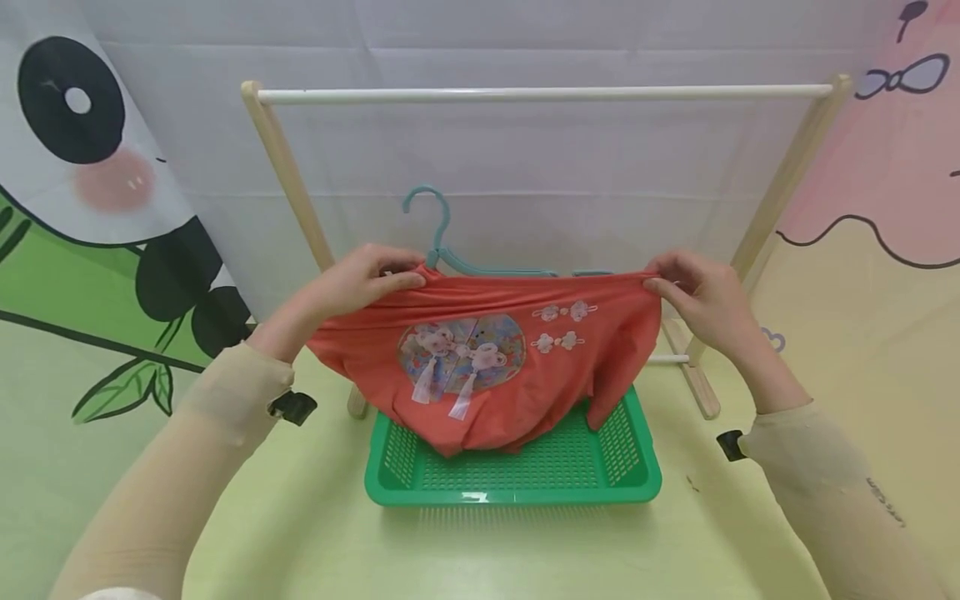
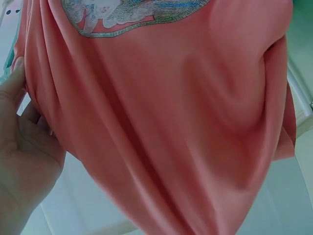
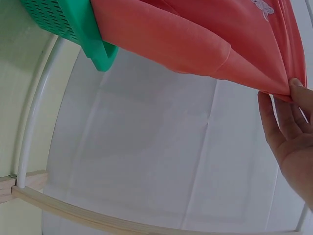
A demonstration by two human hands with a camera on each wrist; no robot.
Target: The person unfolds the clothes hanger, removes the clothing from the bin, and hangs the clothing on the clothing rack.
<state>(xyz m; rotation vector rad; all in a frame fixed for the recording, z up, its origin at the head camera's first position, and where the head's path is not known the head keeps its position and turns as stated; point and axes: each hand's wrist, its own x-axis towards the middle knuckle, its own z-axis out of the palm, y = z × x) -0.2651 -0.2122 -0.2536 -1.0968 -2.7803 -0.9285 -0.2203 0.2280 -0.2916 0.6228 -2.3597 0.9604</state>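
A red garment (image 1: 555,387), with a round floral patch, tassels and small white flower trims, hangs stretched between both hands. My left hand (image 1: 358,279) pinches its upper edge at the left, right beside the neck of a teal hanger (image 1: 444,225). The hanger's hook stands upright above the cloth, while most of its body is hidden behind the fabric. At the other end, my right hand (image 1: 701,298) pinches the garment's upper right corner between thumb and fingers. The right wrist view shows this pinch (image 3: 296,88) close up. In the left wrist view, cloth drapes past the left hand (image 2: 32,142).
Beneath the garment sits a green perforated basket (image 1: 517,497) on the pale green-yellow table (image 1: 495,562). Behind it stands a wooden rack with a white crossbar (image 1: 547,95). A white cloth backdrop with cartoon prints surrounds the table.
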